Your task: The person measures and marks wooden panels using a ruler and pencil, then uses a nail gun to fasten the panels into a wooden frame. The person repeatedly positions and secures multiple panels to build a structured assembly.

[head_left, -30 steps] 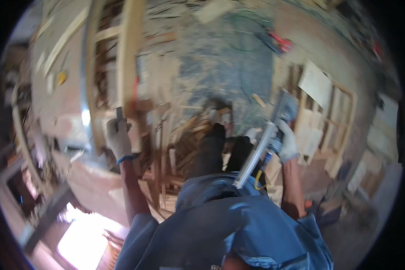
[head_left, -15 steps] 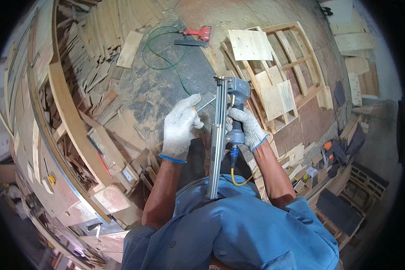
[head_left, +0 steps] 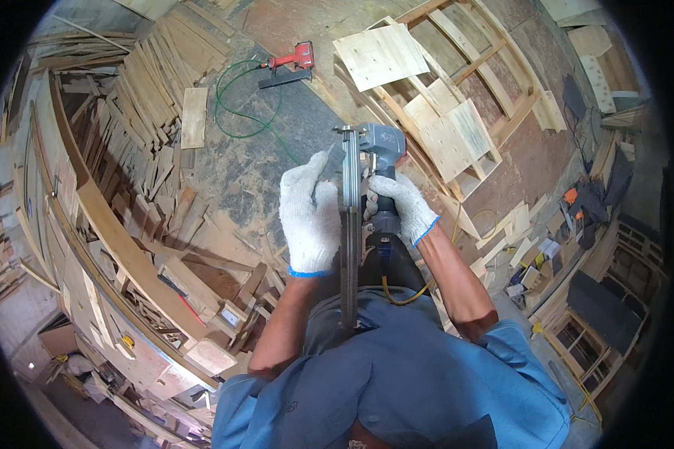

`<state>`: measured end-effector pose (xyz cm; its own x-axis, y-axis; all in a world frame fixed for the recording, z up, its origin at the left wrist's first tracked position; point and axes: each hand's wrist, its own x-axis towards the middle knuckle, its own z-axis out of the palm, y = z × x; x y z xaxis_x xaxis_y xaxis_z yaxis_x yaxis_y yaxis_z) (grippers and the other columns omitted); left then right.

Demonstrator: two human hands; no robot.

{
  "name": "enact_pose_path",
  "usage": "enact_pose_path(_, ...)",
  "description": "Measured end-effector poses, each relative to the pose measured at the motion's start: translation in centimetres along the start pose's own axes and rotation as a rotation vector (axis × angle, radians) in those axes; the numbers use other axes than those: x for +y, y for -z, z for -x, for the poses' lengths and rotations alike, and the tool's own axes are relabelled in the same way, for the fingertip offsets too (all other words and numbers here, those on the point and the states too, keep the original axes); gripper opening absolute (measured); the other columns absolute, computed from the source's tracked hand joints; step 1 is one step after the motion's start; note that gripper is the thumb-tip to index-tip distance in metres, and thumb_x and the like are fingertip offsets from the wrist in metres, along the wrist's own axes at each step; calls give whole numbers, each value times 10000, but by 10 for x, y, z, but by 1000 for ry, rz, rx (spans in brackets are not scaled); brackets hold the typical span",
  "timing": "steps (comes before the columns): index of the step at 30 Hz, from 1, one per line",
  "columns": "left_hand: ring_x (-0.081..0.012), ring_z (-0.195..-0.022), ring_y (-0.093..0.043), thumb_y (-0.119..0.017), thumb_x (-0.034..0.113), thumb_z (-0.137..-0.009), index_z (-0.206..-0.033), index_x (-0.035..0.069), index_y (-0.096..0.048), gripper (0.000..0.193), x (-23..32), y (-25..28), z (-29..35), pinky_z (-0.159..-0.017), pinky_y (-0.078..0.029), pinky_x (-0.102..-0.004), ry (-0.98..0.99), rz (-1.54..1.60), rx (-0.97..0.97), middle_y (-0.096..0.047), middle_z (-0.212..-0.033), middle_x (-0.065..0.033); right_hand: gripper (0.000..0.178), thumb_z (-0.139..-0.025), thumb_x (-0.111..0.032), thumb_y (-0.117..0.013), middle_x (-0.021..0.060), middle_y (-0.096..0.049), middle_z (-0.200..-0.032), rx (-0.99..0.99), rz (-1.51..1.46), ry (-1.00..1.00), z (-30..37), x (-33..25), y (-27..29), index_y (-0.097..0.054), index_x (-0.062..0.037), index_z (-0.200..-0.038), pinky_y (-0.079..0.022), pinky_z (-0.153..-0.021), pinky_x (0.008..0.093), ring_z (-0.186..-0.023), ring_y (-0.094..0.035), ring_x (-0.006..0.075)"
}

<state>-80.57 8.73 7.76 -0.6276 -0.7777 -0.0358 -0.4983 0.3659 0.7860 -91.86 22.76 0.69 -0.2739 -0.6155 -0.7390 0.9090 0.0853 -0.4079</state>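
My right hand (head_left: 401, 200), in a white knit glove with a blue cuff, is wrapped round the handle of a grey pneumatic staple gun (head_left: 382, 141). The gun's long metal magazine (head_left: 350, 247) points back toward my body, its rail drawn out. A yellow air hose (head_left: 406, 299) runs from the handle's base. Just left of the magazine, my left hand (head_left: 307, 213), gloved the same way, has its thumb and fingers closed on a thin grey strip (head_left: 334, 160) beside the rail. What kind of strip it is cannot be made out.
Ahead on the floor lies a red air nailer (head_left: 296, 60) with a green hose (head_left: 225, 123). A wooden frame (head_left: 494, 120) with plywood pieces stands ahead right. Scrap boards (head_left: 157, 82) pile up on the left behind a curved wooden bench edge (head_left: 120, 232). Tools and dark cloth lie at right.
My left hand has turned and come closer to the magazine, bringing the strip up against its rail. My view has turned, shifting the surroundings. The right hand keeps its grip on the staple gun.
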Motion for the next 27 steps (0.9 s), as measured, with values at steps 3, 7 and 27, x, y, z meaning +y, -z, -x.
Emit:
enact_pose_path(3,-289,-1054,-606,-543,57,-841,-1178,0,-659,361,10,-3,-4,-976,-448,-364,28,64,-35,-639,-1130,-174,227,-864,-226,-686,17,-584,-732,0,-28,-1,-1,-9,2,-569,-82,-996,-556,-582,308,-595,-596,136)
enact_pose_path(7,-303,-1059,-600,-546,61,-852,-1188,-3,-653,359,5,-12,-10,-980,-444,-370,5,77,-64,-632,-1138,-184,253,-825,-212,-701,46,-585,-752,18,-8,-25,-5,-20,-4,-565,-78,-989,-547,-543,316,-584,-595,147)
enact_pose_path(27,-283,-1187,-559,-557,275,-959,-1310,-27,-564,463,-24,14,31,-1041,-400,-377,233,310,-235,-600,-1259,-194,198,-807,-172,-713,61,-595,-732,51,-92,-31,-51,3,11,-597,-46,-906,-535,-497,344,-531,-575,164)
